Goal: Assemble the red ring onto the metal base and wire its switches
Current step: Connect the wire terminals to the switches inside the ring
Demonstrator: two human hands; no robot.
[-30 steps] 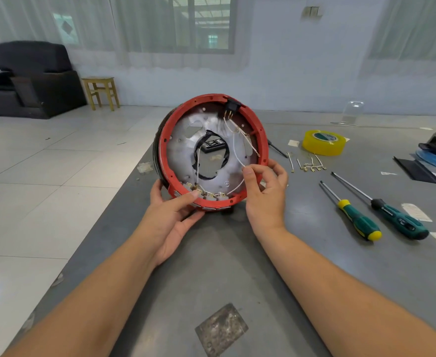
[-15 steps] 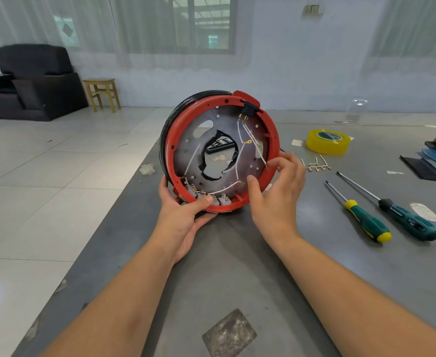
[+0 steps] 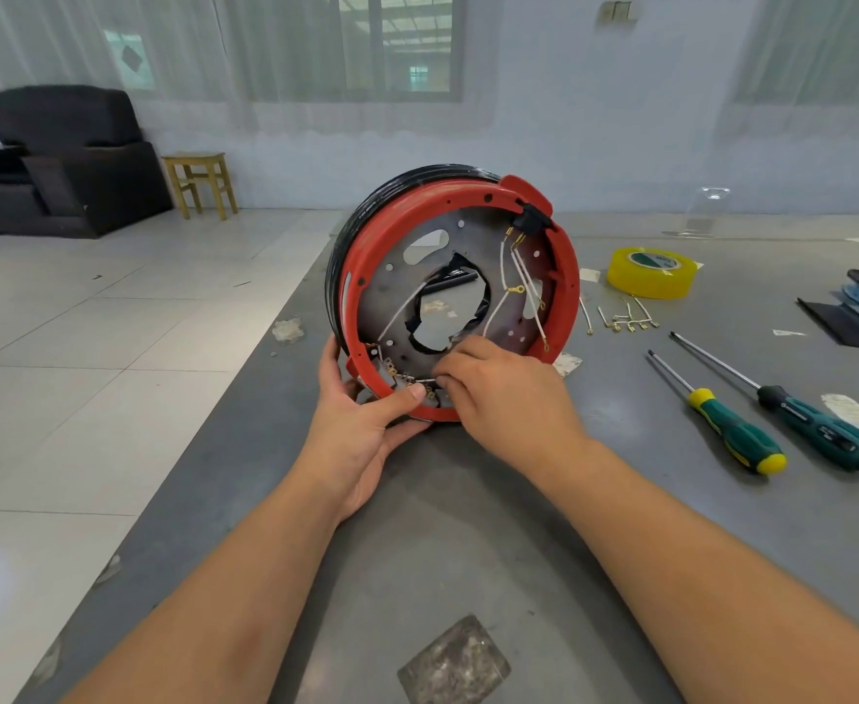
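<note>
Wiring the switches is judged the step in hand: the red ring [image 3: 460,297] is already seated around the metal base [image 3: 397,302], and the assembly stands on edge near the table's [image 3: 468,525] left edge, toward its far end. To do this step well, the assembly should be kept steady and tilted toward the worker, and each white wire [image 3: 506,269] should be pushed squarely onto its terminal rather than bent across it. Left hand [image 3: 361,424] grips the ring's lower rim, thumb curled over the front by the lower switches [image 3: 399,376]. Right hand [image 3: 503,388] has its fingertips pinched together at those switches, apparently on a wire end, though the pinched item is too small to confirm. Several wires hang loose from the black switch [image 3: 531,221] at the ring's top. Grey table carries, toward its right edge, two screwdrivers [image 3: 737,429], a yellow tape roll [image 3: 651,271] and spare terminal leads [image 3: 625,317] between ring and tape. Beyond the left edge lies pale tiled floor, with a black armchair [image 3: 61,155] and a wooden stool [image 3: 202,182] against the curtained far wall.
</note>
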